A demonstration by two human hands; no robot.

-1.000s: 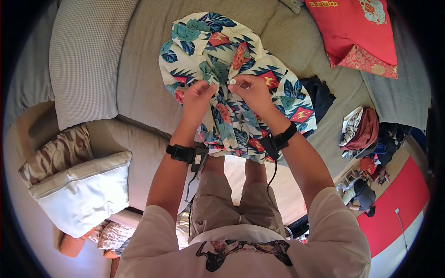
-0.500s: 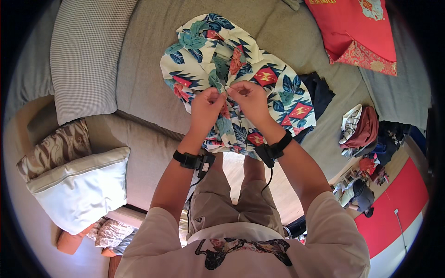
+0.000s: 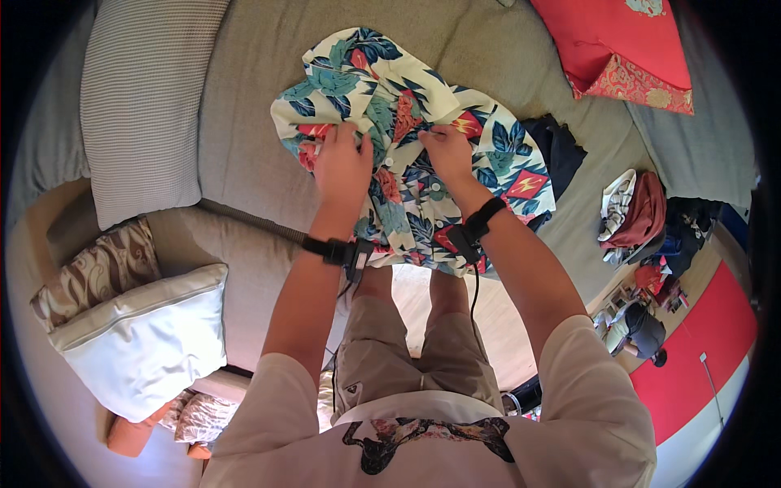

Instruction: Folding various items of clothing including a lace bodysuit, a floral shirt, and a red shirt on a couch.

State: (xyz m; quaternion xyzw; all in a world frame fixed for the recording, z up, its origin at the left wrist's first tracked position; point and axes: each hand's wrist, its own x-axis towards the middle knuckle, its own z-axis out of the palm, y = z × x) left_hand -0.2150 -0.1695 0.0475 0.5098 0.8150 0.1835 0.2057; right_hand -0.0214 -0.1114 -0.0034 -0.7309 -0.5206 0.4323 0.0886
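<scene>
**Beneath my fingers point(image 3: 348, 134): floral shirt point(image 3: 403, 150)**

Under my fingers, the floral shirt is lying on a grey-brown sofa point(image 3: 252, 106). My left hand point(image 3: 344, 167) is resting on the shirt, its thumb standing apart from its index finger. My right hand point(image 3: 450, 154) is touching the shirt, its thumb and bent fingers sitting close together; I cannot tell whether they are clamping cloth. Between the two sets of fingers, a white button point(image 3: 389, 161) is showing. Right of my right fingers, dark cloth point(image 3: 556, 154) is lying at the shirt's edge; beyond it, a red cushion point(image 3: 606, 37) is resting. Well left of my left fingers, a grey cushion point(image 3: 150, 106) is lying.
</scene>
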